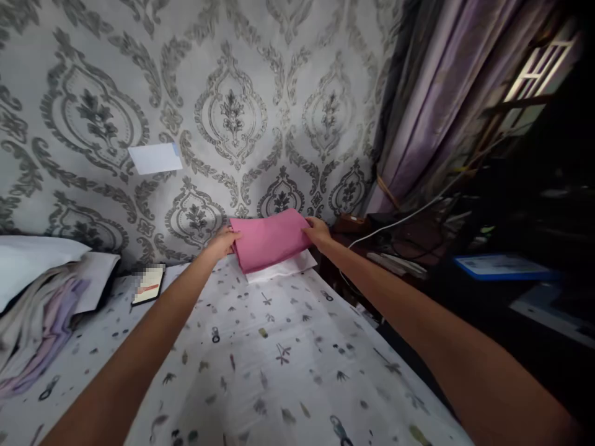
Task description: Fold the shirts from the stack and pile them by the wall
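Observation:
A folded pink cloth (271,238) lies on top of a folded white cloth (283,269) at the far end of the bed, close to the patterned wall. My left hand (225,241) grips the pink cloth's left edge with its fingers curled round it. At the right edge my right hand (317,231) holds the same cloth, fingers closed on the fabric. Both arms are stretched out over the bed.
The bed has a white sheet (260,365) printed with small figures. A heap of clothes and a pillow (37,291) lies at the left, with a phone (149,285) beside it. Right of the bed stand a dark cluttered table with cables (409,235), a blue-edged board (502,266) and purple curtains (446,99).

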